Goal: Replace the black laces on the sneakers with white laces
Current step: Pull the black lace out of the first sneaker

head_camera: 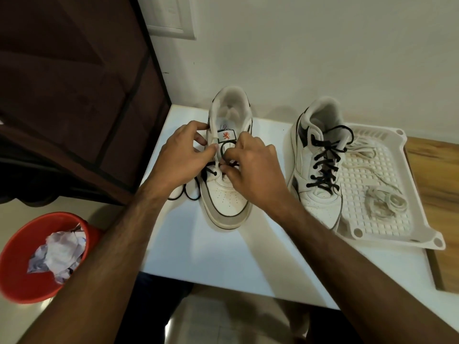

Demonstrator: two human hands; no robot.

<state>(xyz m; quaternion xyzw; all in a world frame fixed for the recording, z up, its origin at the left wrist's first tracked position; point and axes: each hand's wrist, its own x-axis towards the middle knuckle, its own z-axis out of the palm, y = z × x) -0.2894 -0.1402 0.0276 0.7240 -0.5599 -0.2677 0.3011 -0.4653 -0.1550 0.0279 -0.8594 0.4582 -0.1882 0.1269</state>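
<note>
A white sneaker point(227, 194) stands on the white table point(218, 254) with its toe toward me, its black lace point(188, 193) partly pulled out and trailing off to the left. My left hand point(181, 155) grips the sneaker's left eyelet flap. My right hand point(250, 167) pinches a loop of the black lace over the tongue. A second white sneaker point(319, 170), fully laced in black, stands to the right, partly on a white tray point(397, 214). White laces point(383, 201) lie bundled in that tray.
A red bucket point(27, 274) with crumpled paper sits on the floor at lower left. A dark brown cabinet point(74, 95) rises beside the table's left edge. The white wall runs behind the sneakers. A wooden surface point(437, 182) lies under the tray at right.
</note>
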